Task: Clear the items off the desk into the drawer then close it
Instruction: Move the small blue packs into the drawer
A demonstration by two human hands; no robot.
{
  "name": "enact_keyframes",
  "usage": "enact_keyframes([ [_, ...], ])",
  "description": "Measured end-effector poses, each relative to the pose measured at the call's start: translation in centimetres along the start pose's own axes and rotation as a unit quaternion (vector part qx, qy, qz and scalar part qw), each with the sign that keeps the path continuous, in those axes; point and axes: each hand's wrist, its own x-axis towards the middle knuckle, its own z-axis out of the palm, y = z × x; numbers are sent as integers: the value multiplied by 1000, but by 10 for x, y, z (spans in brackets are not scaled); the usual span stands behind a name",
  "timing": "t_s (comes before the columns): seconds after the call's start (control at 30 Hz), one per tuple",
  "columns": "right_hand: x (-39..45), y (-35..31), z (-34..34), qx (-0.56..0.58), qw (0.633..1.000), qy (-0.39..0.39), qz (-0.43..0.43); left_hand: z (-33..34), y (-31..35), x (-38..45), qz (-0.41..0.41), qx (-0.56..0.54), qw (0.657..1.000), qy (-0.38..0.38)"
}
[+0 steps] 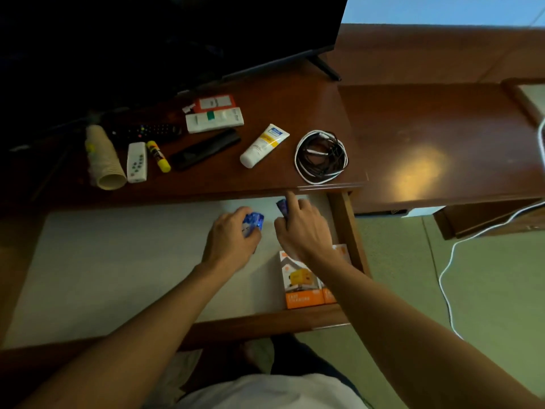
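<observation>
The drawer (118, 261) is pulled open below the desk (295, 95), its white floor showing. Both hands are inside it near the back right. My left hand (233, 240) is closed around a blue packet (254, 220). My right hand (300, 228) grips a second blue packet (282, 206), index finger pointing up at the desk edge. An orange and white box (300, 281) lies in the drawer's front right corner under my right wrist. On the desk lie a cream tube (264, 145), a coiled cable (321, 156), remotes (137, 162), a glue stick (158, 156) and a stack of paper cups (101, 157).
A TV (165, 36) stands at the back of the desk, over a black remote (147, 131), a flat black item (205, 149), a white box (214, 120) and a red box (214, 103). A lower wooden surface (442, 137) lies right. A white cable (448, 278) runs across the green floor.
</observation>
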Motion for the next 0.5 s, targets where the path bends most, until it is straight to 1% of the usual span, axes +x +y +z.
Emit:
enact_keyframes([
  [0.17, -30, 6, 25, -76, 993, -78, 47, 29, -18, -26, -21, 35, 996, -83],
  [0.33, -42, 16, 38, -112, 982, -120, 94, 55, -24, -29, -62, 54, 985, -150],
  [0.43, -44, 21, 44, -100, 977, -135, 130, 67, -24, -30, -93, 51, 979, -176],
  [0.5, -43, 21, 44, -72, 978, -147, 132, 73, -26, -32, -99, 49, 976, -187],
])
